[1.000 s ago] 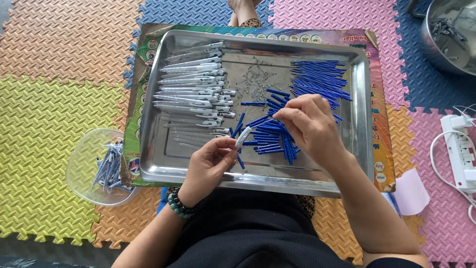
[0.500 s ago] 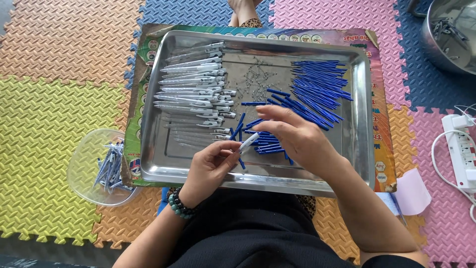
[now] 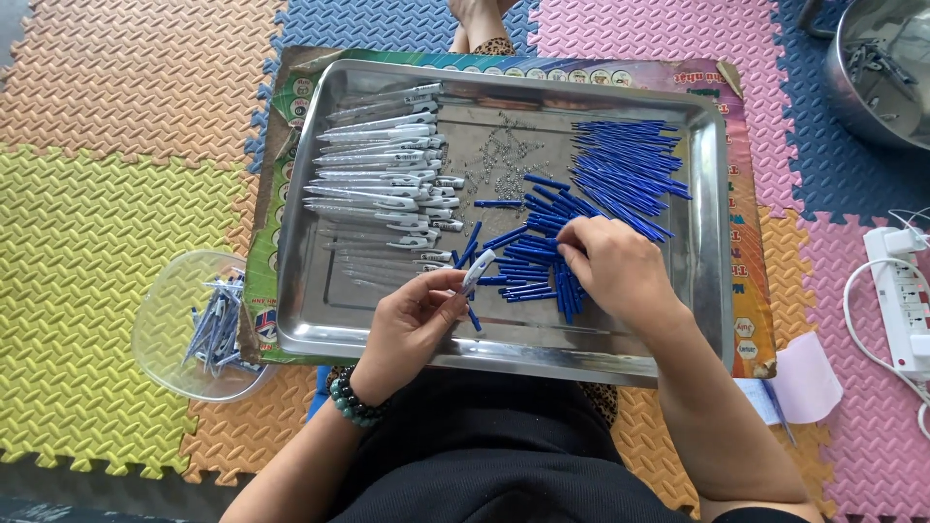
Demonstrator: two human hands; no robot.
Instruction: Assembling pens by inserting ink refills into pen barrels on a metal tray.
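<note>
Pen barrel [image 3: 477, 270] pinched in left hand [image 3: 412, 324]; right hand [image 3: 615, 271] on blue refills [image 3: 620, 179].

a white pen barrel [image 3: 479, 270] tilts above loose blue refill tubes [image 3: 542, 254] heaped on the steel tray's [image 3: 504, 339] middle.

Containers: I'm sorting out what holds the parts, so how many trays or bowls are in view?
3: the steel tray in the middle under both hands, a clear plastic bowl at its left, and a metal pot top right, partly cut off.
</note>
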